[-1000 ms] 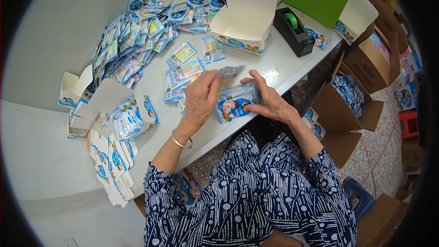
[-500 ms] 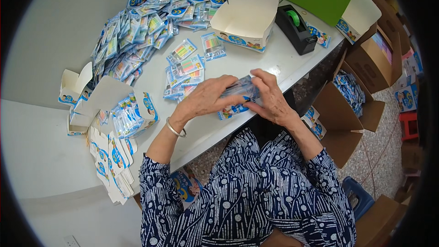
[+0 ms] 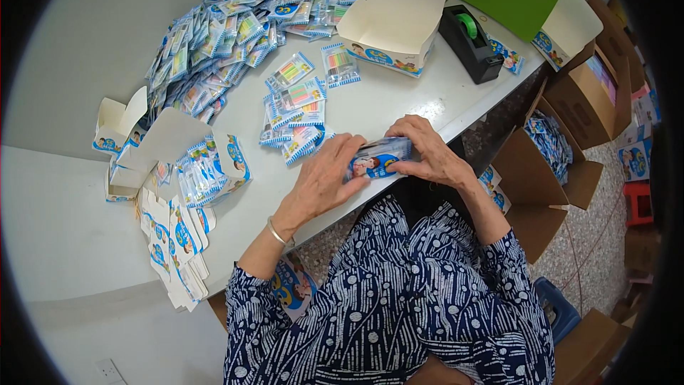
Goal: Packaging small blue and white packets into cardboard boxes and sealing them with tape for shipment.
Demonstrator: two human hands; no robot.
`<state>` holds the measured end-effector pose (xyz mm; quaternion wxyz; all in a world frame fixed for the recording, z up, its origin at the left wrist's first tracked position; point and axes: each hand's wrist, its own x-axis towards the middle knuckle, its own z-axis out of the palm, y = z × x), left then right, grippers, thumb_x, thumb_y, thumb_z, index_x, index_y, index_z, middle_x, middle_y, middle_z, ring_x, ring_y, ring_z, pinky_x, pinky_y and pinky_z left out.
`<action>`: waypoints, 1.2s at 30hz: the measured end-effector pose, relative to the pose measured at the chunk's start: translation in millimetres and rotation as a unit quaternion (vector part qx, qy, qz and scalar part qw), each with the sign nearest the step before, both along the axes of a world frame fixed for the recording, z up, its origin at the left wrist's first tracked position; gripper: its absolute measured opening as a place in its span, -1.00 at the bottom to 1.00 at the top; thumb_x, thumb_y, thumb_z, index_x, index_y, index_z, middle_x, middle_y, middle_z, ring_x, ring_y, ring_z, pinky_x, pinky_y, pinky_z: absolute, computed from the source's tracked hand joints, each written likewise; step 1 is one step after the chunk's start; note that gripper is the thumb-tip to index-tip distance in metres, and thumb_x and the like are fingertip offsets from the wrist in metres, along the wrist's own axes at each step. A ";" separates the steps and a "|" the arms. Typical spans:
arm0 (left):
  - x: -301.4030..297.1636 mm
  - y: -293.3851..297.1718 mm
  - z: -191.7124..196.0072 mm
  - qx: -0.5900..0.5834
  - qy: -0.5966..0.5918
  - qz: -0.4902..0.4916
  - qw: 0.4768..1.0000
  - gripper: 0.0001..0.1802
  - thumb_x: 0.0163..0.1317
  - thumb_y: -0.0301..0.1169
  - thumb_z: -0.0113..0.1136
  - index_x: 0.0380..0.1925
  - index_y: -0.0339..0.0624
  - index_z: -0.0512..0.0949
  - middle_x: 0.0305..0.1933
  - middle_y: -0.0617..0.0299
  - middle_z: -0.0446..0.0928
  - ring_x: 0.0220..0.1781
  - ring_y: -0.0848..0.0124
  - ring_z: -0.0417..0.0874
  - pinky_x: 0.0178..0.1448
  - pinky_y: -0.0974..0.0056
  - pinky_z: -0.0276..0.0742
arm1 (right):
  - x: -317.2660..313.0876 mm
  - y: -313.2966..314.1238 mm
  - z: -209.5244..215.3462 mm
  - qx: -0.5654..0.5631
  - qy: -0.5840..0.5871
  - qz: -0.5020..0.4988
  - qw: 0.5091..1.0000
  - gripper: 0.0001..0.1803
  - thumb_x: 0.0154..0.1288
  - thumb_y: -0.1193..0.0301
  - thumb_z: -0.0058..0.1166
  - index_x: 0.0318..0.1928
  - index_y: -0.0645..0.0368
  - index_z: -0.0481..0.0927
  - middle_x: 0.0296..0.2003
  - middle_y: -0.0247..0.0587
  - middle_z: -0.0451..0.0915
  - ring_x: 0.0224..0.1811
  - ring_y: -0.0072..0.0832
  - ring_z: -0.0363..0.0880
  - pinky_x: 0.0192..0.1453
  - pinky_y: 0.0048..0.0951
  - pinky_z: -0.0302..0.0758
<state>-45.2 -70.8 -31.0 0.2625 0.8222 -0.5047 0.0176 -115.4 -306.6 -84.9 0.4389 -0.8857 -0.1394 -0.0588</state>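
Between my two hands, at the near edge of the white table (image 3: 249, 203), is a small stack of blue-and-clear plastic packets (image 3: 377, 162). My left hand (image 3: 324, 178) grips its left end, thumb along the near side. On the right end, my right hand (image 3: 429, 157) closes with thumb and fingers. The top packet shows a printed blue picture side. Just beyond my left hand lie several loose packets (image 3: 298, 100) with coloured strips inside. Farther left, an open carton (image 3: 234, 160) holds a row of upright packets.
A big heap of packets (image 3: 214, 43) covers the back left. An open white box (image 3: 388, 36) and a black tape dispenser (image 3: 470, 46) stand at the back. Flattened cartons (image 3: 174, 249) lie at the left edge. Brown cardboard boxes (image 3: 531, 192) stand right of the table.
The stack between my hands has been squared up and now shows its printed side more fully. My left hand has moved slightly down and right; the whole view has shifted a little.
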 end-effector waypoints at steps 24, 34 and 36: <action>83.4 47.7 21.4 -0.013 -0.064 0.164 0.984 -0.47 0.03 -0.28 0.38 -0.02 -0.32 0.49 0.03 -0.03 0.52 0.02 0.03 0.51 0.12 0.08 0.44 | 24.0 18.0 -6.8 0.038 -0.028 0.049 0.998 -0.39 -0.02 0.15 0.33 0.01 0.20 0.48 -0.12 -0.10 0.44 -0.01 -0.15 0.35 0.20 -0.25 0.26; 146.9 19.1 6.0 0.232 -0.029 0.098 0.967 -0.64 0.16 -0.20 0.21 -0.26 -0.31 0.54 -0.26 -0.10 0.58 -0.14 -0.04 0.58 -0.07 0.04 0.48 | 25.9 16.6 -9.3 0.003 -0.024 0.052 0.998 -0.26 -0.05 0.11 0.36 0.11 0.18 0.41 -0.03 -0.14 0.41 0.05 -0.15 0.30 0.22 -0.23 0.28; 153.6 17.4 6.3 0.203 -0.055 0.127 0.969 -0.69 0.18 -0.24 0.17 -0.29 -0.31 0.54 -0.34 -0.12 0.57 -0.23 -0.06 0.58 -0.16 0.02 0.47 | 26.3 15.2 -10.0 0.004 -0.030 0.056 0.998 -0.27 -0.04 0.12 0.36 0.11 0.18 0.41 -0.03 -0.13 0.41 0.05 -0.15 0.30 0.22 -0.23 0.27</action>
